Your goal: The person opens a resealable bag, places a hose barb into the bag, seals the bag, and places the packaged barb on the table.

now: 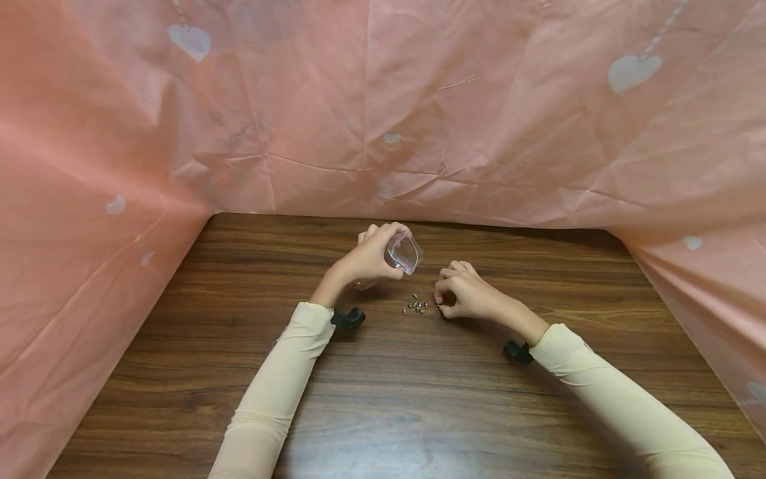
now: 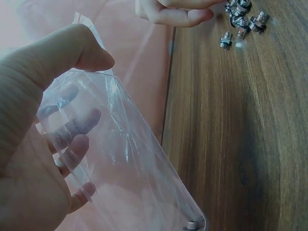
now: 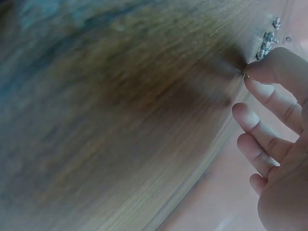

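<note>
While both forearms, in close-fitting cream sleeves (image 1: 275,392), reach in from the near side over a brown wood-grain table (image 1: 389,386), each wrist carries a small black device (image 1: 349,319). Beyond these, a loose cluster of small silvery metal screws (image 1: 418,307) lies on the wood between the two hands, a stray piece resting just beside it on the left. Immediately right of the cluster, the right hand (image 1: 469,291) is low over the table, thumb and index fingertip pinching a tiny metallic piece (image 3: 247,75); the fingertips hide most of it, so its full shape cannot be told. The other fingers of that hand stand apart from the piece. Slightly farther off, the left hand (image 1: 372,255) grasps a transparent, flexible plastic bag (image 1: 404,253) near its mouth, the fingers showing through the film. The mouth gapes towards the right side, well apart from the pinched piece. One silver-coloured metal fitting (image 2: 193,224) is seen at the bag's lower corner. Past the table's far edge rises a creased pink sheet (image 1: 419,100) printed with white hearts.
</note>
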The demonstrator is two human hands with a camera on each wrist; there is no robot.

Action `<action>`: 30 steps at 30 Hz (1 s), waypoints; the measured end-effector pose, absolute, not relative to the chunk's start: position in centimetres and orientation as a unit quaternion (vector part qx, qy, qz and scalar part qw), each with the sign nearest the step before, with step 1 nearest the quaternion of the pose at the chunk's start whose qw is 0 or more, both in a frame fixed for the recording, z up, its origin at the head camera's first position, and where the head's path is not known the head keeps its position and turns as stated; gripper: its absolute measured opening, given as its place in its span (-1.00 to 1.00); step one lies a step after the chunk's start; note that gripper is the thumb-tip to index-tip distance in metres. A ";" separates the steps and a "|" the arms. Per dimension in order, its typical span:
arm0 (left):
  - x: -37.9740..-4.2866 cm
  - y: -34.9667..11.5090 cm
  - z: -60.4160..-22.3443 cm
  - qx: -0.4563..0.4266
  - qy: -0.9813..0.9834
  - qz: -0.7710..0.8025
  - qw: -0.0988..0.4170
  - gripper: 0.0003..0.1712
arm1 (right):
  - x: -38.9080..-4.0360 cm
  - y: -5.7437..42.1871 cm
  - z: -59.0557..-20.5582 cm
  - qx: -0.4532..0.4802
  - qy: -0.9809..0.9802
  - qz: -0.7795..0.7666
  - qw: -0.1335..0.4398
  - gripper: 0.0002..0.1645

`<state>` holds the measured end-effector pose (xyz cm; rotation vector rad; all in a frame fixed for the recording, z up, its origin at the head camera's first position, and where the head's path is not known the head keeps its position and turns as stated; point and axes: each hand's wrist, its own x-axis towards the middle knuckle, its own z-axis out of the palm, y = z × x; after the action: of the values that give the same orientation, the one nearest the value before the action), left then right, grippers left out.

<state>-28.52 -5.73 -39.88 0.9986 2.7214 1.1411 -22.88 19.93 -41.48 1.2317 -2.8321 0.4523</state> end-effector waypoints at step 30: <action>-28.3 -5.8 -40.4 0.320 0.880 0.351 0.006 -0.13 | -24.8 19.5 -40.4 0.343 -0.909 0.235 0.039 -0.80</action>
<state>-28.31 -5.84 -40.37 1.0011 2.7536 1.0975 -24.80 19.47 -40.41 1.0507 -2.7855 0.7196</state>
